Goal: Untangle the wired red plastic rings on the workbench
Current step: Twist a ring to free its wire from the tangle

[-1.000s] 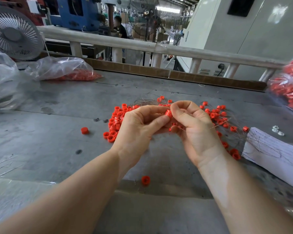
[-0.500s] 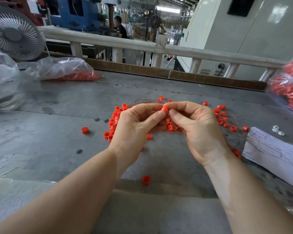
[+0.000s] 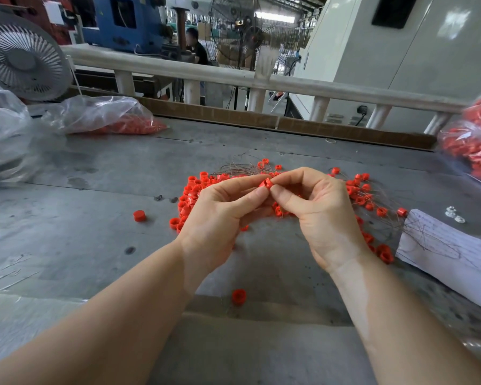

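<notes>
From the head camera, both hands meet over the middle of a grey, scuffed workbench (image 3: 100, 240). The left hand (image 3: 220, 215) and the right hand (image 3: 317, 215) pinch one small red plastic ring (image 3: 265, 183) between thumb and forefinger tips, the other fingers curled underneath; the ring is a short, smooth, hollow cylinder held just above the bench.

Beneath and beyond the hands lies the tangle of red rings (image 3: 195, 190), dense to the left of the left hand and looser to the right of the right hand, where rings (image 3: 372, 201) sit strung on thin, dark, springy wires (image 3: 242, 165) that loop out past the fingertips. One loose ring (image 3: 139, 215) lies well to the left of the left hand; another (image 3: 239, 296) lies between the two forearms, nearer the person.

To the right of the right hand, a white sheet of paper (image 3: 450, 254) with faint writing lies flat, wire ends crossing its corner. Just beyond it are a few small white pieces (image 3: 454, 213), too small to identify.

Far to the left, past the left hand, a crumpled clear plastic bag (image 3: 95, 112) holds red rings at its lower end. At the far right edge, another clear bag (image 3: 472, 145) bulges with red rings. A white round fan (image 3: 22, 56) with a ribbed grille stands at the far left.
</notes>
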`<state>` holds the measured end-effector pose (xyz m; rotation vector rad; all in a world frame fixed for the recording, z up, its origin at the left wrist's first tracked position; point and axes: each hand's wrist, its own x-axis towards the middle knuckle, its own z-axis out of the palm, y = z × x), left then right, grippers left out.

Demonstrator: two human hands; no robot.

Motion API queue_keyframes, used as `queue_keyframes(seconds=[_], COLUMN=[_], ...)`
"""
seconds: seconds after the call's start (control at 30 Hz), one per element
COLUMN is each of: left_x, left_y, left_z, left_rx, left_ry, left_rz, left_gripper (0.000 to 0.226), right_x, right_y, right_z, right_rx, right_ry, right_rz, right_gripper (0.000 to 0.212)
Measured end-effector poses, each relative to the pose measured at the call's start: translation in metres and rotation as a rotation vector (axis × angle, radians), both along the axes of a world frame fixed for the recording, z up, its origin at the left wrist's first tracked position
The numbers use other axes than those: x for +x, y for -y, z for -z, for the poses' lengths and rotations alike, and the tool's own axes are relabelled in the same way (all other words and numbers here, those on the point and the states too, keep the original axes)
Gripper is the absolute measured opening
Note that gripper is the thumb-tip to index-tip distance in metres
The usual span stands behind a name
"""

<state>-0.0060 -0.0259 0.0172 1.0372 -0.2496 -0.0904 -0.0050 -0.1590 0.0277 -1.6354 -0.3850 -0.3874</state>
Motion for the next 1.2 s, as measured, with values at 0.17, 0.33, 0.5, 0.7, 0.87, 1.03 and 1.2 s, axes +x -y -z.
queue_keyframes(seconds=[0.17,0.33,0.5,0.7,0.87,1.03,1.2], left_x=[-0.001,-0.001,0.001,0.003,0.006,0.007,0.007], left_y=[0.000,0.000,-0.001,-0.002,-0.003,-0.003,-0.003], left_z=[-0.001,-0.001,-0.001,0.000,-0.001,-0.001,0.000], left_rx=[-0.027,-0.016,-0.041,-0.043,-0.052,-0.056,-0.081], left_ry=[-0.026,-0.051,-0.068,-0.095,-0.144,-0.168,-0.198], left_rz=[0.024,0.010,0.027,0.002,-0.090,-0.105,-0.094], left_gripper=[0.023,0.018,0.022,0.015,0.015,0.015,0.015], right_x=[-0.002,-0.005,-0.005,0.000,0.004,0.004,0.004], right_y=[-0.002,-0.002,-0.002,0.004,0.011,0.011,0.007], right_z=[-0.002,-0.005,-0.006,-0.004,0.004,0.011,0.006], right_rx=[0.063,0.143,0.154,0.117,-0.669,-1.016,-0.589], right_ry=[-0.081,-0.155,-0.169,-0.172,-0.104,-0.194,-0.097], right_rz=[-0.039,-0.022,-0.012,0.124,0.493,0.492,0.313], right_gripper=[0.032,0.023,0.021,0.021,0.018,0.012,0.017])
